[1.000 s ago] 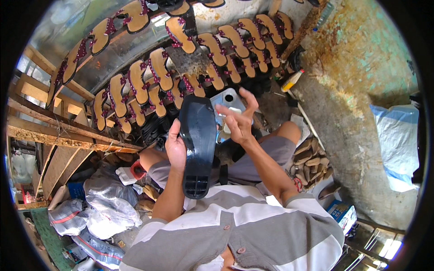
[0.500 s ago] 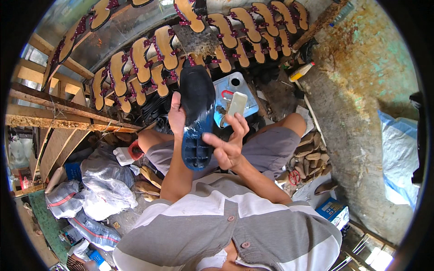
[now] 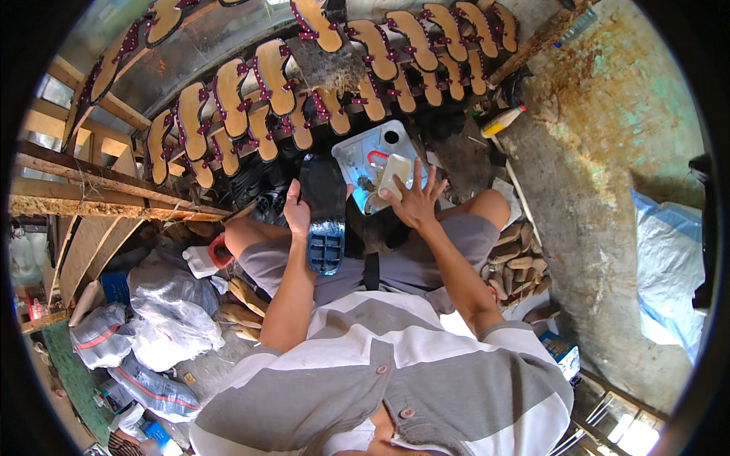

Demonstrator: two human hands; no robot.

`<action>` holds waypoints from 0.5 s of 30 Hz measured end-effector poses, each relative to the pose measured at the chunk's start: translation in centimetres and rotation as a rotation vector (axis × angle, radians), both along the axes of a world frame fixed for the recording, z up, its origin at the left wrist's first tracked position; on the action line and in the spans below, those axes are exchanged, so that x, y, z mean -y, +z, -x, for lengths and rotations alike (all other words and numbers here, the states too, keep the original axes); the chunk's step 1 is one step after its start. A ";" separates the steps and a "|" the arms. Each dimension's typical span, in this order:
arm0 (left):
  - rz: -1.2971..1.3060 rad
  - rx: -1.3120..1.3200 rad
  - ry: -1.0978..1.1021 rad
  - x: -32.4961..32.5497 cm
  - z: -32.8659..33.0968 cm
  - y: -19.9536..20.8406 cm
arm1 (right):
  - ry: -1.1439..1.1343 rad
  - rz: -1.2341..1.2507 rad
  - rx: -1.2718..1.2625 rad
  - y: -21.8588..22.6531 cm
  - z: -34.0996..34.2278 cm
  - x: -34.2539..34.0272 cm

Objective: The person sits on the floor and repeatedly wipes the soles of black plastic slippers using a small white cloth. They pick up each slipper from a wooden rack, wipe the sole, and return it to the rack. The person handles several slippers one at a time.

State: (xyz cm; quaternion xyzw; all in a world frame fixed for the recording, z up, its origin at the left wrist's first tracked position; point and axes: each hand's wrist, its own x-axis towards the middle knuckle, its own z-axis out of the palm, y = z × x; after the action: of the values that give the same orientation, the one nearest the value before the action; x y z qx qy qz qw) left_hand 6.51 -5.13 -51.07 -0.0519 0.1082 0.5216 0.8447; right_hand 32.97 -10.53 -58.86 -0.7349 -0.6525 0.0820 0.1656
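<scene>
My left hand (image 3: 297, 211) is closed round a black shoe sole (image 3: 323, 190), with the thumb on its left edge and fingertips showing past its right edge. The sole lies lengthwise over my lap, its near end a glossy blue-black with square hollows in a grid. My right hand (image 3: 417, 201) is open, its fingers spread at the near edge of a small pale oblong dish (image 3: 398, 170). Whether the fingers touch the dish I cannot tell. The dish rests on a square light-blue tin (image 3: 356, 149), which has a dark round hole and a red handle on top.
Rows of tan sandals (image 3: 279, 76) with dark red dotted straps line racks at the back. Wooden beams (image 3: 99, 205) stand at left, above clear plastic bags (image 3: 171, 304). Brown wooden shoe lasts (image 3: 517, 262) lie right of my knee. A yellow-and-white bottle (image 3: 503, 121) lies by the wall.
My left hand has lowered the sole toward my lap. My right hand has left the sole's near end and moved right and away, to the dish, with its fingers spreading.
</scene>
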 end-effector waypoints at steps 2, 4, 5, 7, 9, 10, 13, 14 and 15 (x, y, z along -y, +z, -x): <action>-0.007 -0.081 -0.057 0.5 -0.2 0.8 | -0.072 0.278 -0.141 1.6 -0.3 0.5; -0.056 -0.030 -0.113 1.0 -0.8 2.0 | -0.051 0.410 -0.627 3.7 -0.6 -0.4; -0.051 -0.099 -0.108 1.2 -1.3 2.8 | 0.003 0.427 -1.047 4.9 -0.7 -1.2; -0.022 -0.087 -0.150 1.9 -1.8 4.5 | 0.073 0.382 -1.554 7.0 0.2 -1.3; -0.078 -0.177 -0.163 2.8 -2.7 6.3 | 0.186 0.262 -1.654 9.1 1.7 -0.6; -0.076 -0.176 -0.183 3.2 -3.0 7.2 | 0.207 0.202 -1.507 10.1 2.5 -0.6; -0.084 -0.128 -0.295 4.3 -3.5 9.3 | 0.324 -0.166 -0.512 13.2 3.0 -1.0; -0.065 -0.106 -0.320 4.7 -3.5 9.7 | 0.330 -0.214 -0.349 14.1 2.7 -1.6; -0.043 -0.086 -0.342 4.8 -3.6 9.8 | 0.304 -0.256 -0.258 14.7 2.4 -2.0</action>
State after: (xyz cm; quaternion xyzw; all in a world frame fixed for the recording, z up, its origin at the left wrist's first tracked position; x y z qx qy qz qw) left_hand 10.07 -9.94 -41.24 0.0076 0.1404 0.3742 0.9166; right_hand 30.57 -8.55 -44.17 -0.5847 -0.7342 0.1157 0.3253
